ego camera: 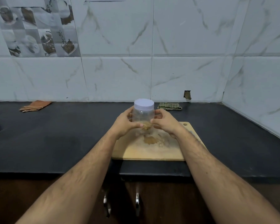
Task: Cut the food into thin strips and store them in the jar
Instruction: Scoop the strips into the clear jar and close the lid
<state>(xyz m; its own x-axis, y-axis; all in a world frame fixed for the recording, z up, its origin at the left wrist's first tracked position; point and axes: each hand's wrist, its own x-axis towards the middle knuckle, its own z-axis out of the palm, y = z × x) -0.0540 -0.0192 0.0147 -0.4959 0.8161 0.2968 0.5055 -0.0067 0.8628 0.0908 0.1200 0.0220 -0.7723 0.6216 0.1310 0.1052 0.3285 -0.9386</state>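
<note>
Black counter (63, 143): cutting board (136, 152), orange cloth (35, 105), green cloth (169, 105).

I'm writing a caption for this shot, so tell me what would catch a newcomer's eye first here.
First, the clear jar with its white lid on, held at centre frame between the left hand and right hand, brown food visible at its bottom. Beneath it lies a wooden cutting board on the black counter, with brown crumbs on it.
</note>
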